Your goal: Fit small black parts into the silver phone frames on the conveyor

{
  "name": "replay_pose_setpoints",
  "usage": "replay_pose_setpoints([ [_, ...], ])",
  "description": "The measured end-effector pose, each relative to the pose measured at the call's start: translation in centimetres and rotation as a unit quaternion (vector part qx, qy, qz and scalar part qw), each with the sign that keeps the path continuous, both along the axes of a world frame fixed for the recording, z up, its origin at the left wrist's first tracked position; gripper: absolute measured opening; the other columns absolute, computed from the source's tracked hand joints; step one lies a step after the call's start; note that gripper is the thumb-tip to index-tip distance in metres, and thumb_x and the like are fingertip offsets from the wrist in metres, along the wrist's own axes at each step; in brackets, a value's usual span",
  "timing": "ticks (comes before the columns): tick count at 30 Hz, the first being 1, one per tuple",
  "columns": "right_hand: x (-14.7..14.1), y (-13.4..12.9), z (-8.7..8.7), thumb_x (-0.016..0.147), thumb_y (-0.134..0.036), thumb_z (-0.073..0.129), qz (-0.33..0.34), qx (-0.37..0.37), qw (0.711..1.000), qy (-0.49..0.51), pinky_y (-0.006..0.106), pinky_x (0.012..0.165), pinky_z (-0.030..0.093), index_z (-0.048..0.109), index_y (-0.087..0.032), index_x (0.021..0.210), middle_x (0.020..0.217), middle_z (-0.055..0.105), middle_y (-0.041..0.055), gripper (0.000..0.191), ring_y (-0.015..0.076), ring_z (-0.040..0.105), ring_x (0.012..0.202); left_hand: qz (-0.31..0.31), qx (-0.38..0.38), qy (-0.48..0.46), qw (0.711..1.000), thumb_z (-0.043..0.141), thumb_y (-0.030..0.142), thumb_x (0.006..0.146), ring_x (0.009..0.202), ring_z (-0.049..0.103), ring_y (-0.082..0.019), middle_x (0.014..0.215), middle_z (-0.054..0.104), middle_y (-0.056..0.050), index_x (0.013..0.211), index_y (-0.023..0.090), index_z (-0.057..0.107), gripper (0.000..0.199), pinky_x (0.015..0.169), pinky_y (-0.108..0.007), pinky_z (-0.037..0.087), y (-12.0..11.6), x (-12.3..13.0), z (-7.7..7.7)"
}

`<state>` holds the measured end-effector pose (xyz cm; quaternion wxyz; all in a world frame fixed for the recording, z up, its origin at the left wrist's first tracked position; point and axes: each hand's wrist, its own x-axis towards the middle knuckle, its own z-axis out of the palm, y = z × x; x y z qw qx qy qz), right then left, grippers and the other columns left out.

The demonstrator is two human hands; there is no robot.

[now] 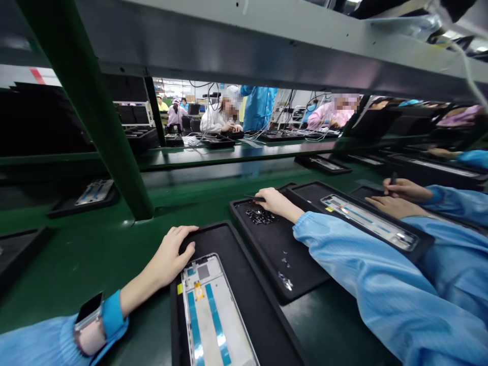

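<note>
My left hand (171, 256) rests on the upper left corner of a black foam tray (244, 269), thumb and fingers apart. In that tray lies a silver phone frame (208, 305) with blue strips, an orange flex piece and a yellow tab at its side. To the right, my right hand (275, 201) is over the far end of a second black tray (284, 244). Its fingers are closed on a thin dark tool (249, 196), mostly hidden, perhaps tweezers. Just below that hand is a pile of tiny black parts (260, 216). Small clear and silvery bits (285, 279) lie at the tray's near end.
A co-worker's hands (404, 195) work at the right, beside another tray with a phone frame (368, 221). A green post (102, 127) slants down at the left. A grey metal beam (244, 56) crosses overhead. More trays sit on the green bench (87, 254).
</note>
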<state>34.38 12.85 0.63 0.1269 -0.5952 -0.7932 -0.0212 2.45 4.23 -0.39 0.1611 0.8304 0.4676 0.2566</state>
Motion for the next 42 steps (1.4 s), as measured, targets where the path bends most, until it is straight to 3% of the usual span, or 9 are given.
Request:
replay_pose_setpoints([
  [6,-0.6,-0.2,0.2,0.073,-0.009,0.055,0.017,0.003,1.0,-0.007,0.026,0.073,0.043,0.069,-0.013,0.08,0.085,0.067,0.0102,0.016,0.0213,0.062,0.082,0.004,0.001,0.002,1.0,0.037,0.029,0.081,0.099,0.052,-0.025,0.106,0.061,-0.01,0.109,0.015,0.055,0.036,0.089,-0.042,0.042,-0.4,0.2,0.3],
  [10,-0.1,-0.5,1.4,0.07,-0.011,0.056,0.02,0.008,1.0,0.016,0.024,0.068,0.043,0.069,-0.011,0.078,0.078,0.068,0.0074,0.015,0.0189,0.061,0.075,0.009,-0.002,-0.013,1.0,0.039,0.03,0.084,0.099,0.052,-0.024,0.104,0.061,-0.008,0.108,0.016,0.056,0.032,0.089,-0.041,0.042,-0.2,0.2,-0.1],
  [14,-2.0,-1.8,2.7,0.077,-0.023,0.052,0.056,0.001,0.99,0.13,0.021,0.06,0.041,0.068,-0.012,0.082,0.071,0.066,0.0031,0.021,0.0144,0.059,0.067,0.02,0.024,-0.04,0.999,0.039,0.028,0.087,0.102,0.051,-0.023,0.105,0.06,-0.007,0.102,0.017,0.057,0.027,0.091,-0.04,0.04,0.1,0.0,-0.2],
  [17,-6.7,-3.9,2.5,0.078,-0.029,0.053,0.148,-0.075,0.946,0.28,0.022,0.057,0.04,0.068,-0.012,0.087,0.07,0.064,0.002,0.024,0.0124,0.056,0.062,0.022,0.068,-0.086,0.994,0.042,0.024,0.086,0.102,0.051,-0.022,0.103,0.062,-0.006,0.098,0.019,0.058,0.021,0.092,-0.038,0.04,-0.5,-0.6,-0.3],
  [21,-13.7,-7.3,1.3,0.076,-0.028,0.057,0.251,-0.197,0.857,0.406,0.022,0.061,0.041,0.067,-0.013,0.082,0.072,0.063,0.0011,0.019,0.0118,0.055,0.066,0.005,0.05,-0.118,0.992,0.048,0.023,0.082,0.094,0.054,-0.021,0.094,0.064,-0.005,0.091,0.019,0.06,0.015,0.085,-0.036,0.044,-2.8,-1.1,0.0],
  [23,-15.6,-8.6,1.1,0.074,-0.026,0.059,0.254,-0.242,0.816,0.46,0.022,0.062,0.042,0.066,-0.013,0.079,0.071,0.062,0.0009,0.016,0.0114,0.054,0.066,0.002,0.033,-0.144,0.989,0.05,0.024,0.082,0.091,0.054,-0.021,0.091,0.065,-0.006,0.086,0.017,0.061,0.014,0.081,-0.034,0.045,-3.8,-1.0,0.3],
  [25,-16.3,-9.3,1.1,0.072,-0.024,0.061,0.233,-0.258,0.794,0.499,0.023,0.062,0.042,0.066,-0.013,0.077,0.069,0.061,0.0007,0.013,0.0108,0.053,0.064,0.002,0.013,-0.178,0.984,0.051,0.025,0.082,0.089,0.055,-0.02,0.088,0.065,-0.006,0.082,0.016,0.062,0.014,0.078,-0.032,0.046,-4.3,-0.8,0.5],
  [33,-15.6,-9.7,1.2,0.074,-0.023,0.059,0.226,-0.195,0.82,0.488,0.019,0.053,0.038,0.063,-0.014,0.077,0.065,0.058,-0.0007,0.011,0.0079,0.047,0.056,-0.017,-0.057,-0.259,0.964,0.046,0.029,0.087,0.085,0.055,-0.019,0.08,0.063,-0.006,0.075,0.016,0.063,0.025,0.077,-0.03,0.044,-4.1,-0.6,0.9],
  [42,-15.4,-9.8,1.7,0.073,-0.021,0.057,0.259,-0.197,0.841,0.432,0.018,0.051,0.037,0.061,-0.013,0.069,0.062,0.059,-0.0008,0.01,0.0075,0.047,0.054,-0.048,0.064,-0.106,0.991,0.04,0.021,0.086,0.075,0.052,-0.017,0.072,0.062,-0.003,0.07,0.017,0.058,0.025,0.07,-0.031,0.04,-3.8,-1.0,0.8],
])
